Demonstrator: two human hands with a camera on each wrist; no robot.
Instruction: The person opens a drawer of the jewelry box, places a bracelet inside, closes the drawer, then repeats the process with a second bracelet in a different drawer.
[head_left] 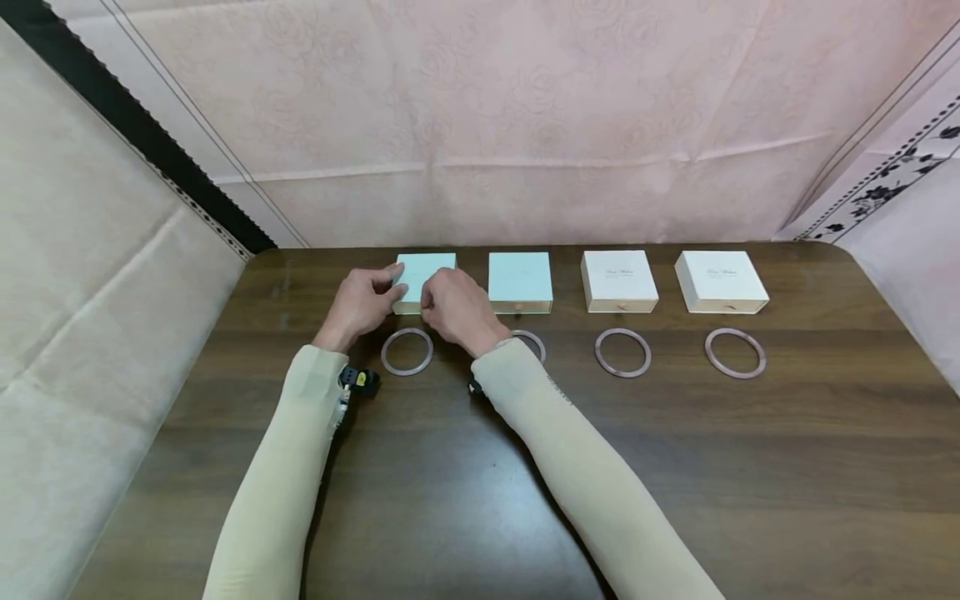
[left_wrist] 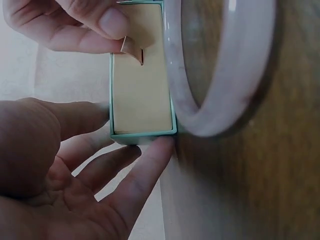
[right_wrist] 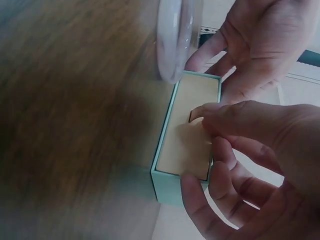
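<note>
A turquoise drawer box (head_left: 424, 265) with a cream front (left_wrist: 142, 100) stands leftmost in a row at the back of the table. My left hand (head_left: 361, 304) holds its left end, the fingers spread over the sides. With thumb and finger, my right hand (head_left: 459, 308) pinches the small ribbon tab (left_wrist: 131, 50) at the middle of that front. The drawer sits flush in its sleeve. In front of this box lies a pale lavender bangle (head_left: 407, 352), close to both hands and touching neither.
To the right stand another turquoise box (head_left: 520, 282) and two white boxes (head_left: 619, 282) (head_left: 722, 282). A bangle lies before each: one partly behind my right wrist (head_left: 534, 342), two farther right (head_left: 622, 353) (head_left: 735, 353). Cloth (head_left: 525, 125) hangs behind the wooden table (head_left: 420, 483).
</note>
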